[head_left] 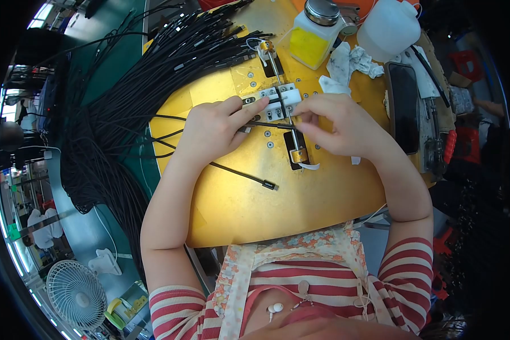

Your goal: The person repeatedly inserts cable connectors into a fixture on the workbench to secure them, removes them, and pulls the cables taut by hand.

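My left hand [209,130] is over the left side of a small metal fixture [273,113], its index fingertip at the white block [292,97]. A black cable [272,124] runs from under its curled fingers across the fixture; the grip itself is partly hidden. To the right of the fixture, my right hand [337,122] has its thumb and index finger apart, close to the block and the cable's end. A metal rod with brass-coloured end pieces [298,156] crosses the fixture. Below my left hand lies another cable's plug [270,185].
A large bundle of black cables [113,124] covers the left side. On the yellow table [238,215] stand a jar with yellow contents [310,39] and a white bottle [388,31], near crumpled tissue [351,61]. A phone [402,107] lies right; a fan [76,292] stands lower left.
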